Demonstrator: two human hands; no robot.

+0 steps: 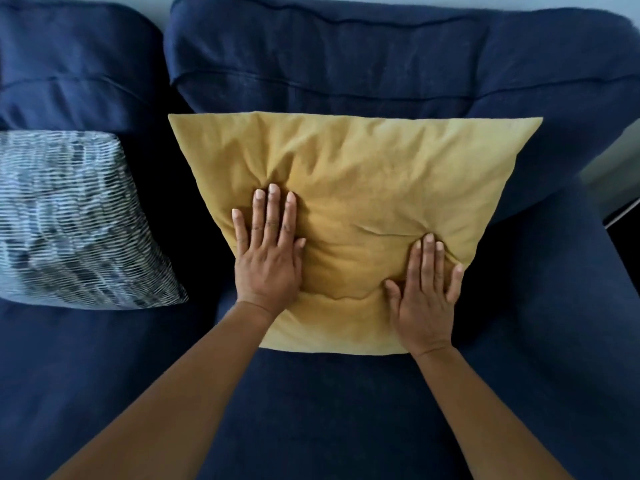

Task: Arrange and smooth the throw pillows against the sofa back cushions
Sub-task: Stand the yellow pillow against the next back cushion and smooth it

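Note:
A mustard-yellow throw pillow (360, 174) leans against the navy back cushion (381, 64) of the sofa, its fabric creased. My left hand (268, 251) lies flat on the pillow's lower left, fingers spread and pressing a dent into it. Flat on the lower right of the same pillow is my right hand (424, 292), also pushing in. Neither hand grips anything. A grey-and-white patterned pillow (69, 220) rests against the left back cushion (76, 74).
The navy seat cushion (329, 410) stretches below the pillows toward me. The sofa's right arm (568, 271) curves down the right side. A strip of pale wall or floor (620, 168) shows at the far right edge.

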